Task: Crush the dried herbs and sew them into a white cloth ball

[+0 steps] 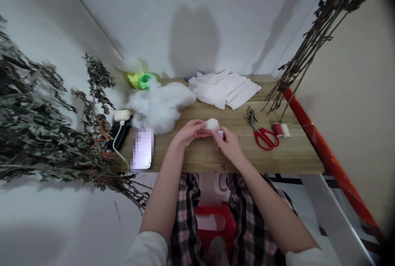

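Over the front middle of the table, a small rounded white cloth piece is between my two hands. My left hand holds its left side, with the fingers closed against it. My right hand pinches at its lower right, where a pale flat bit shows between thumb and fingers; what that bit is, I cannot make out. To the right lie red-handled scissors. Beside them are a spool of dark red thread and a spool of white thread.
Fluffy white stuffing heaps at the back left, by a yellow-green bag. White cloth sheets lie at the back. A blurred-out phone, a power strip with a cable and dried branches are left; more branches lean right.
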Demonstrator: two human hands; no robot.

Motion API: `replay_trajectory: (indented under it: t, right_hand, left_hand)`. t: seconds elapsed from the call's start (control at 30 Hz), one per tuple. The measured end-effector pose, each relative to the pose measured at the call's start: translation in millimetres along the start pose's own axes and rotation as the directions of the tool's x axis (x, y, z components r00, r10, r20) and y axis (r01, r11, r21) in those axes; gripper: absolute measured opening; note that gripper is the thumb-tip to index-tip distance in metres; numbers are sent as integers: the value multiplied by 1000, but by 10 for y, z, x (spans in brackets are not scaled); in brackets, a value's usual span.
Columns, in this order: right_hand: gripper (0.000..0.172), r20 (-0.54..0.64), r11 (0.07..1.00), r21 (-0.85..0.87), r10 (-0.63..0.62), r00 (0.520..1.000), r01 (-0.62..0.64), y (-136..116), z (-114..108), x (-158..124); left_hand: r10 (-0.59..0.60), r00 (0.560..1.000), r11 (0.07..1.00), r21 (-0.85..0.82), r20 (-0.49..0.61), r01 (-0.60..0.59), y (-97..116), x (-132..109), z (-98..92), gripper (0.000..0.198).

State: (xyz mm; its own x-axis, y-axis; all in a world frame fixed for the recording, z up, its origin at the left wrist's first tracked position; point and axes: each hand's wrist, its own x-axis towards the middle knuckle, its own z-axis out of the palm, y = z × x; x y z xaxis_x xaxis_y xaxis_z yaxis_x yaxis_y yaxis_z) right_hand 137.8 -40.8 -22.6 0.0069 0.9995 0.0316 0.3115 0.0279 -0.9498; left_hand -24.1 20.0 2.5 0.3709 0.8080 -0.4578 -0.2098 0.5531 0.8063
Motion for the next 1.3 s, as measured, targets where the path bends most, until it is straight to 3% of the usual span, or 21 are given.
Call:
replay_trajectory:
  t: [0.1, 0.5, 0.77, 0.97, 1.13, 1.3]
  right_hand:
    - [27, 55, 998, -54, 19, 998, -16, 12, 38, 5]
    - [15, 69, 977, -209, -29, 997, 43, -36, 40, 24]
    - [21, 81, 988, -150, -15, 997, 27, -19, 72, 65]
    - [15, 129, 984, -174, -6, 992, 28, -15, 62, 74]
    - [16, 160, 982, -170, -54, 986, 82, -12, 45, 78]
    - [18, 140, 975, -191, -91, 986, 117, -25, -36, 99]
  left_hand:
    - [-13, 1000, 1000, 17, 0, 13, 7, -6, -37, 11]
    - [17, 999, 999, 30, -31, -17, 75, -94, -212, 21]
    - [-68, 993, 997, -15, 98, 70, 154, -196, -378, 24]
    - [-109, 988, 994, 15, 110, 108, 183, -218, -393, 20]
    - [-79, 993, 994, 86, 91, 71, 169, -212, -409, 35]
    - [-4, 986, 999, 47, 168, -4, 180, -229, -439, 50]
